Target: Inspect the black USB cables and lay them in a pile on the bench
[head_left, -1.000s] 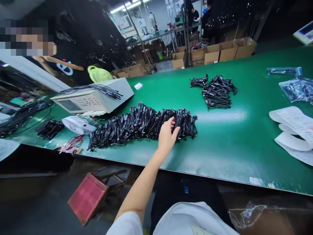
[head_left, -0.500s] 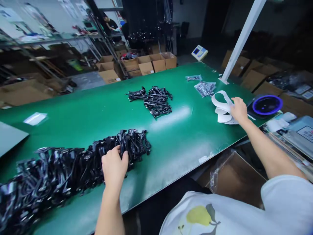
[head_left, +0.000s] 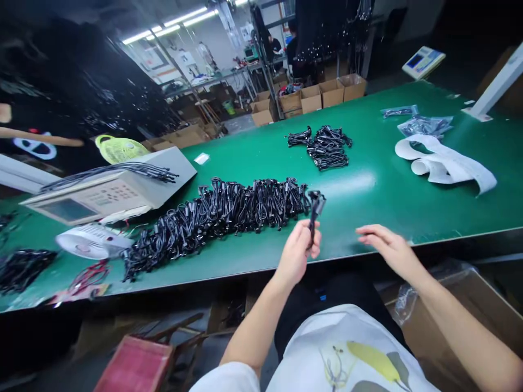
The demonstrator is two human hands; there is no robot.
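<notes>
Left hand (head_left: pixel 296 247) grips a cable (head_left: pixel 316 208), with a cable pile (head_left: pixel 229 209) at ten o'clock; right hand (head_left: pixel 390 249), at three o'clock, uncurled, empty.

Cables (head_left: pixel 229 207) black, bench (head_left: pixel 249 158) green. Paper (head_left: pixel 453 157) white, stool (head_left: pixel 133 363) red, boxes (head_left: pixel 311 100) brown. Shirt (head_left: pixel 298 354) white, yellow-and-grey print (head_left: pixel 372 359).

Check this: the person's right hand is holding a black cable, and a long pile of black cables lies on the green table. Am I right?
Not quite: the left hand holds the black cable, as the head view shows; the right hand is open. The long pile does lie on the green table.
</notes>
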